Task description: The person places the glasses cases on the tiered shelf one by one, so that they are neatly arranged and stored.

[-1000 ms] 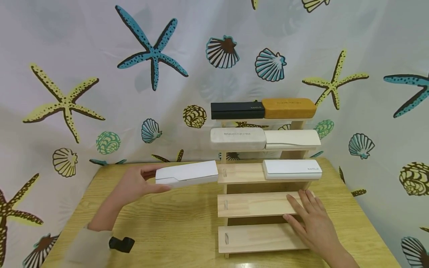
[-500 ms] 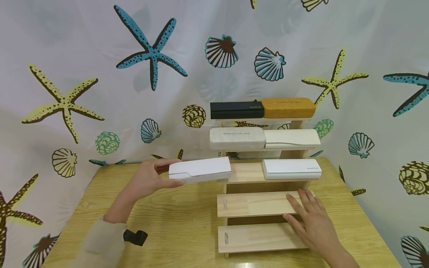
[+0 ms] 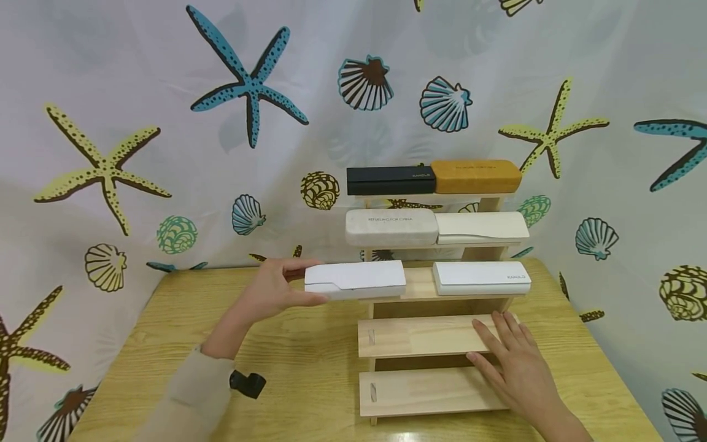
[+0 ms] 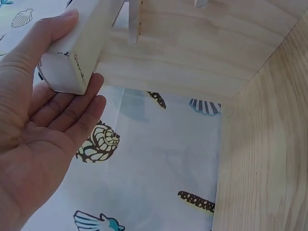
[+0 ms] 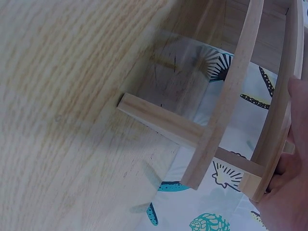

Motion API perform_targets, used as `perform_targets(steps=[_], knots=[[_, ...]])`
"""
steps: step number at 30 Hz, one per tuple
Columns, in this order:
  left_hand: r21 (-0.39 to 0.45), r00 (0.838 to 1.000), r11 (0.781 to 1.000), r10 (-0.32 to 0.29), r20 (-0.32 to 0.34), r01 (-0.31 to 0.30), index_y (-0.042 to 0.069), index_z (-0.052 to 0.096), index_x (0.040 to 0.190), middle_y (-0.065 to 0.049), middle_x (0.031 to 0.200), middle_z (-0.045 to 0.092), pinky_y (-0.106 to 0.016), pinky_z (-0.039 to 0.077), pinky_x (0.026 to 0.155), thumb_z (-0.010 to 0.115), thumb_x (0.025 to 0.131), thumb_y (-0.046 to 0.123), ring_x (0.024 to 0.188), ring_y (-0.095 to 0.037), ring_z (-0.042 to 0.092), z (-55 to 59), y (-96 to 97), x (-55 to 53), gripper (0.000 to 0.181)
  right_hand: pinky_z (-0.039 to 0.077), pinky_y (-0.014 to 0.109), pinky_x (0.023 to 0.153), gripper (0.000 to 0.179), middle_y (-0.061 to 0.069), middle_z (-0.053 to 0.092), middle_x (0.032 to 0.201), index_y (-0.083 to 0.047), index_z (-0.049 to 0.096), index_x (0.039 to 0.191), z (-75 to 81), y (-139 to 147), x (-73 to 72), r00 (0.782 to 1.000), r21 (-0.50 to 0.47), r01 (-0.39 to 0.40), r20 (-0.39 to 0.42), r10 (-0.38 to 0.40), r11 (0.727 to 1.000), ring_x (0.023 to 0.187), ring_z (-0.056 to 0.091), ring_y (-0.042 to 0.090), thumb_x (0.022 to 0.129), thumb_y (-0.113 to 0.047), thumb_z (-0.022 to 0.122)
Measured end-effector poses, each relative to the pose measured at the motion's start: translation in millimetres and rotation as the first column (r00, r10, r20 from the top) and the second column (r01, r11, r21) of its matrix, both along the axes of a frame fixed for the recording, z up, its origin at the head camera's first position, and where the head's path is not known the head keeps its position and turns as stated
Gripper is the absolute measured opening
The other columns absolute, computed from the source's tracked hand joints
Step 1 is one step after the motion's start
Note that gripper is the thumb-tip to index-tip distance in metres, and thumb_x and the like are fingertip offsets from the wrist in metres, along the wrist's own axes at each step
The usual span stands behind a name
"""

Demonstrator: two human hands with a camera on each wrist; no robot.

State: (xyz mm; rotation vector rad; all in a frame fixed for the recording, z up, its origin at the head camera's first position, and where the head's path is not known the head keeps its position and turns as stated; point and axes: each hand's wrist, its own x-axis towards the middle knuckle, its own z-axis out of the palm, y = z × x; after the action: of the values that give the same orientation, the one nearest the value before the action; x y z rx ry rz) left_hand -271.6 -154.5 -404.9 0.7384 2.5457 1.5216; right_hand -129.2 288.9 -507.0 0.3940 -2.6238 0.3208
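Note:
My left hand (image 3: 278, 288) pinches the left end of a white glasses case (image 3: 356, 279), thumb in front and fingers behind. The case lies level at the left part of the rack's middle shelf (image 3: 420, 283); whether it touches the wood cannot be told. In the left wrist view the end of the white glasses case (image 4: 67, 67) sits between thumb and fingers. My right hand (image 3: 516, 368) rests with spread fingers on the right end of the wooden display rack (image 3: 431, 334), on its lower shelves. The right wrist view shows that hand (image 5: 286, 192) against the frame.
A second white glasses case (image 3: 480, 278) lies on the middle shelf's right side. Above it stand a grey case (image 3: 391, 227) and a cream case (image 3: 480, 227), then a black case (image 3: 389, 181) and an orange case (image 3: 476, 177). A patterned curtain (image 3: 138, 73) hangs behind the wooden table (image 3: 287, 380).
My left hand has carried the white glasses case rightward to the middle shelf, and the case has turned from slightly tilted to level. The right hand has stayed in place.

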Motion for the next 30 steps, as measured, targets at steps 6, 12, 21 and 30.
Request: perform_targets(steps=[6,12,21,30], knots=[[-0.036,1.000,0.999,-0.014,-0.026,0.013,0.013,0.075,0.132,-0.011,0.131,0.074,-0.036,0.061,0.088,0.098,0.074,0.029,0.117,-0.029,0.071,-3.5,17.8,-2.7,0.064,0.034,0.059,0.121,0.058,0.028,0.052,0.155,-0.016,0.060,0.151,-0.5,0,-0.1,1.000,-0.005,-0.003,-0.011,0.003,1.000,0.145,0.048,0.050,0.101,-0.045,0.068],[-0.064,0.999,0.998,-0.011,-0.041,0.008,0.015,0.075,0.132,-0.008,0.130,0.075,-0.040,0.059,0.088,0.098,0.073,0.033,0.119,-0.029,0.068,-5.3,33.0,-4.0,0.066,0.031,0.057,0.124,0.059,0.028,0.052,0.155,-0.016,0.060,0.151,-1.1,0,0.1,1.000,-0.005,-0.001,-0.005,0.001,1.000,0.145,0.047,0.050,0.101,-0.046,0.067],[-0.050,0.999,0.999,-0.016,-0.046,0.014,0.014,0.075,0.132,-0.007,0.134,0.073,-0.048,0.057,0.101,0.098,0.074,0.031,0.124,-0.030,0.068,-8.4,45.9,-6.9,0.065,0.030,0.056,0.125,0.059,0.028,0.052,0.155,-0.016,0.060,0.151,-2.3,0,-0.1,1.000,-0.007,-0.003,-0.019,0.003,1.000,0.144,0.048,0.050,0.101,-0.046,0.067],[-0.055,0.999,0.998,-0.022,-0.049,0.020,0.015,0.075,0.132,-0.006,0.130,0.075,-0.050,0.056,0.104,0.098,0.074,0.032,0.123,-0.030,0.068,-9.1,53.6,-8.7,0.065,0.027,0.053,0.128,0.059,0.027,0.052,0.156,-0.017,0.060,0.151,-1.9,0,0.1,1.000,-0.011,-0.001,-0.013,0.001,1.000,0.145,0.047,0.050,0.101,-0.047,0.067]])
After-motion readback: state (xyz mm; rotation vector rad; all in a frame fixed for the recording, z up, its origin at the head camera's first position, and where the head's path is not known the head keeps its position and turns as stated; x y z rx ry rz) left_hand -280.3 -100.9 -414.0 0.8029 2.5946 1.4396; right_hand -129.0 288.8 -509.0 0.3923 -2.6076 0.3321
